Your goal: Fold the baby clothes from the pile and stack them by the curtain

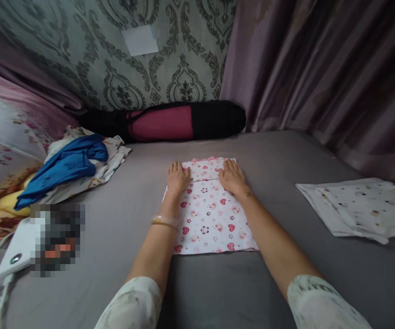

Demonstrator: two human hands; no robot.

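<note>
In the head view, the person's left hand (177, 178) and right hand (232, 176) lie palm down on the heart-print cloth (207, 214), one near each upper side of it. The left fingers lie flat and fairly close together with the thumb held out; the right fingers are slightly spread, thumb toward the middle. Neither hand pinches anything that I can see, though the palms hide the fabric beneath them. The cloth lies flat on the grey sheet (211, 292), between the forearms, with a separate band across its far end and a bit of pink trim (207, 159) peeking out there; how many layers it has, I can't tell. Its side edges are partly covered by the hands and forearms. Beyond the cloth, a black and dark-pink bag (161, 122) lies along the patterned wall (186, 68), its left end lost in shadow. To the right of the cloth is a white printed fabric (358, 205), cut off by the view's edge. To its far left, a blue garment (67, 164) lies rumpled over a pale printed fabric (110, 169), which it partly hides. Nearer on that side sits a white device (21, 249) with a cord; the thing beside it is pixelated past recognising.
</note>
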